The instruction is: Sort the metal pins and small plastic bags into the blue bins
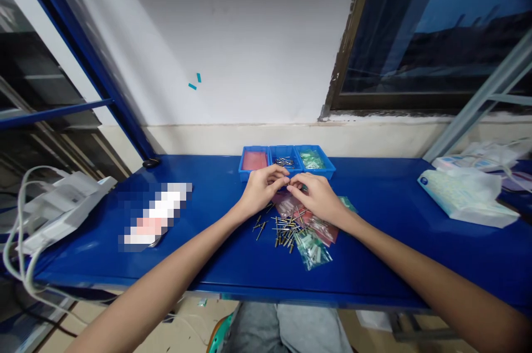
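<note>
My left hand and my right hand meet fingertip to fingertip above the table, just in front of the blue bins. Both are closed in a pinch; whatever sits between the fingertips is too small to make out. Below them lies a loose pile of metal pop rivets, with a few strays to the left. Pink plastic bags lie partly under my right hand. Nearer to me is a clear green bag with small pale pieces inside.
Three joined blue bins stand by the wall, holding pink bags, rivets and green bags. A pixelated object lies at left near a white power strip with cables. A tissue pack lies at right.
</note>
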Demonstrator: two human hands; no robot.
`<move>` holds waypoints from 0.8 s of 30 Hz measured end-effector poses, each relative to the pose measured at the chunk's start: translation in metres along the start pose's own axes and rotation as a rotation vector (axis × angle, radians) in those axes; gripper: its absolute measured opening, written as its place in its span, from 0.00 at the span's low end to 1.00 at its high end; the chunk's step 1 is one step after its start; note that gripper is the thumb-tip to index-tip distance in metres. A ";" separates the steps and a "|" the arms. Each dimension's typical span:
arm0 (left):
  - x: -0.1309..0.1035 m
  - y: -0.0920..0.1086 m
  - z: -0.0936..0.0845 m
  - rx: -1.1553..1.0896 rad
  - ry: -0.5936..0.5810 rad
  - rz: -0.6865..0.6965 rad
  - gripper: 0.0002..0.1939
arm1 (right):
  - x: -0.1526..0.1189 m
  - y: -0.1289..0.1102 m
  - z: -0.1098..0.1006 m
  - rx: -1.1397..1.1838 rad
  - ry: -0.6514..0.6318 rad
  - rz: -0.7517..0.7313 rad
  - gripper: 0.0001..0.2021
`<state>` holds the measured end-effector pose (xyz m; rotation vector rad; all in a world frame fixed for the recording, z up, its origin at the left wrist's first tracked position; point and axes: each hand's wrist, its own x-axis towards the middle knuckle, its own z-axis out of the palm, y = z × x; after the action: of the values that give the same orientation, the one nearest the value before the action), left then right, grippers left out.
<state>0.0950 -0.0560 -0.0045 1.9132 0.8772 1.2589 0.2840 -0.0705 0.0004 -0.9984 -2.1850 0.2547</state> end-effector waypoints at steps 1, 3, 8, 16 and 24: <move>0.000 0.000 0.000 0.000 0.006 -0.005 0.07 | 0.000 0.000 0.000 0.011 0.006 0.008 0.06; 0.000 0.001 0.000 0.057 0.002 0.013 0.06 | 0.000 0.000 0.000 0.029 0.020 0.028 0.06; -0.003 0.006 -0.005 0.455 -0.079 0.187 0.07 | 0.002 0.002 -0.001 -0.006 0.082 0.023 0.07; -0.006 0.005 -0.003 0.611 -0.088 0.276 0.06 | -0.001 -0.003 -0.005 -0.098 0.068 -0.047 0.08; -0.003 0.009 -0.004 0.390 0.000 0.149 0.06 | 0.004 -0.002 -0.006 0.034 0.037 0.033 0.04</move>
<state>0.0922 -0.0626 0.0025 2.3191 1.0578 1.2408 0.2850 -0.0698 0.0077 -1.0130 -2.1258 0.2855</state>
